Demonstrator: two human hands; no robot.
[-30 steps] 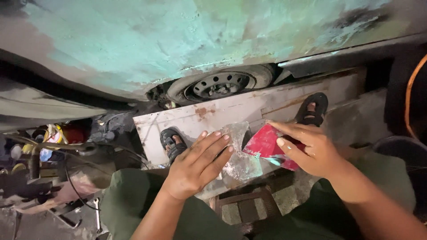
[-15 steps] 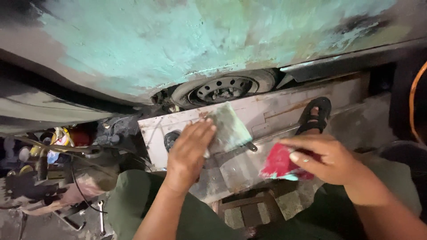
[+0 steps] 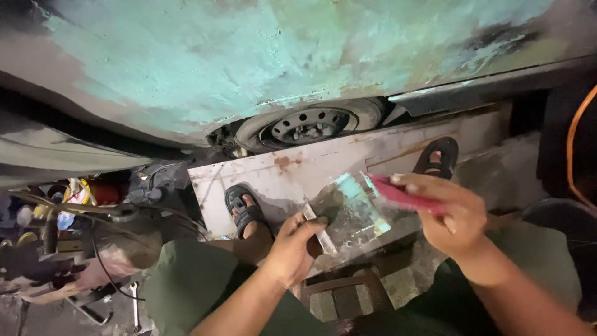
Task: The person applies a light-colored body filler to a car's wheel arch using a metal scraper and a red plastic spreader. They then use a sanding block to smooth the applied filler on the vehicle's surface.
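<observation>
My left hand grips the near edge of a clear plastic sheet smeared with grey and pale green filler, holding it roughly flat above my lap. My right hand holds a flat red spreader, its edge touching the sheet's right side. Both hands hover over a rusty white metal panel lying on the ground. My feet in black sandals rest on that panel.
A car body with sanded green and grey filler patches fills the upper view, a bare steel wheel beneath it. Cluttered tools, cables and a wrench lie at the left. An orange cable hangs at the right edge.
My left hand has lowered the plastic sheet from up near the wheel back toward my lap. My right hand has brought the red spreader up against the sheet's right edge.
</observation>
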